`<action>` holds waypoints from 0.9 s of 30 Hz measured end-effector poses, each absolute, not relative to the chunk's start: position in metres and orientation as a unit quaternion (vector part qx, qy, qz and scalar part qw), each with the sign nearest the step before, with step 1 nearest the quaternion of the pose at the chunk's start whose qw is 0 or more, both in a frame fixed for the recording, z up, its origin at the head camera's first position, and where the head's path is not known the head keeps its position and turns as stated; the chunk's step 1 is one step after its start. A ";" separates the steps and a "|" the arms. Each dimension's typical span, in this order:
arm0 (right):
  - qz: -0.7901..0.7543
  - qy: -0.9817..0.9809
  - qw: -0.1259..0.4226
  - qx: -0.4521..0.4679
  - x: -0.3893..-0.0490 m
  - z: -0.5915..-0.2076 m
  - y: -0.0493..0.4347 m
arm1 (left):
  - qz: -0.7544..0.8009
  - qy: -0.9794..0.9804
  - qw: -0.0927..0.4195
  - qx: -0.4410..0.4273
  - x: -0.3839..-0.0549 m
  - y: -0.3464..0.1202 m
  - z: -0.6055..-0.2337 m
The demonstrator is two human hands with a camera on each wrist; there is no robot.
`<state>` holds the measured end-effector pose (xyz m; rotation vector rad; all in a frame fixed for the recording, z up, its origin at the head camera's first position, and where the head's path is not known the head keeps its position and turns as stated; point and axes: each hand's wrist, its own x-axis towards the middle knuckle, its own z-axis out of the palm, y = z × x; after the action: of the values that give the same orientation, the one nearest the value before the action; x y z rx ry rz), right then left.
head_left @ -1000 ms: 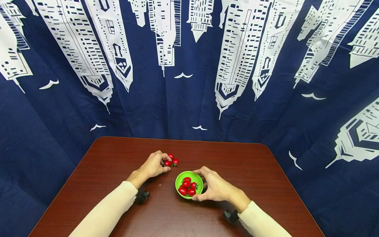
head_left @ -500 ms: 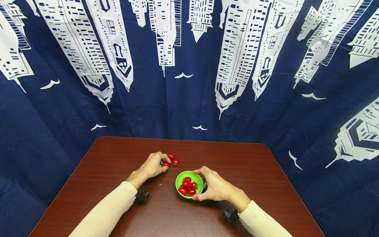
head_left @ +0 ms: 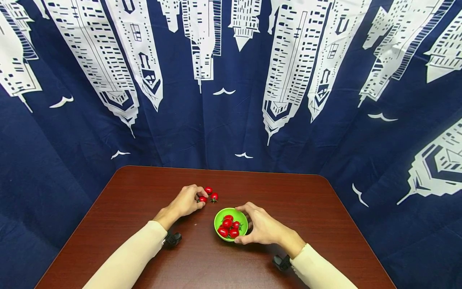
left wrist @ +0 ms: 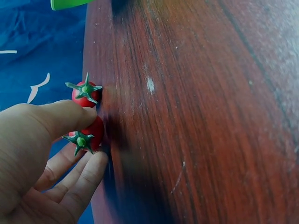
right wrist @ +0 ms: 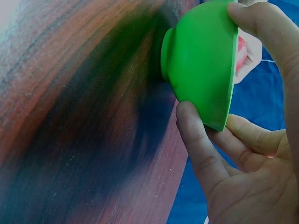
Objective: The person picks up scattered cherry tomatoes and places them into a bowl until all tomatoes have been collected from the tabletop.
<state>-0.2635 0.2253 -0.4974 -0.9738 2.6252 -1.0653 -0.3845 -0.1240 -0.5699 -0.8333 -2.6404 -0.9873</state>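
My left hand (head_left: 188, 200) pinches a red cherry tomato (head_left: 203, 199) between thumb and fingers on the table's far half. In the left wrist view that cherry tomato (left wrist: 96, 133) shows its green star-shaped stem end, low over the wood. Two more cherry tomatoes lie just beyond the fingers: one upper (head_left: 208, 190), one with its green stem toward me (head_left: 214, 197). With thumb and fingers spread around its right side, my right hand (head_left: 265, 226) grips a light green bowl (head_left: 218, 216). Several cherry tomatoes (head_left: 227, 223) rest inside. The right wrist view shows fingertips against the bowl's outer wall (right wrist: 201, 60).
The dark red-brown wooden table (head_left: 288, 192) has rounded far corners. Behind and beside it hangs a navy curtain (head_left: 202, 132) printed with white buildings and birds. Black wrist cameras (head_left: 173, 239) hang under both wrists, close over the tabletop.
My left hand has drawn slightly left, its fingers closing on the cherry tomato, which shifted a little away from the other two. The right hand and bowl have stayed in place.
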 end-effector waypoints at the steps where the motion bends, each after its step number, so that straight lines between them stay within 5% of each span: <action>1: -0.354 0.874 0.072 -0.325 -0.263 -0.497 0.225 | -0.333 -0.893 0.106 -0.284 -0.385 -0.124 -0.572; 12: -0.362 0.871 0.068 -0.326 -0.262 -0.498 0.225 | -0.340 -0.906 0.064 -0.243 -0.339 -0.112 -0.515; 27: -0.351 0.876 0.065 -0.324 -0.263 -0.499 0.223 | -0.335 -0.911 0.065 -0.234 -0.329 -0.111 -0.505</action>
<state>-0.2634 0.2227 -0.4985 -0.9769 2.6443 -1.0606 -0.3293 -0.1107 -0.5045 -0.7063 -2.7478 -1.0096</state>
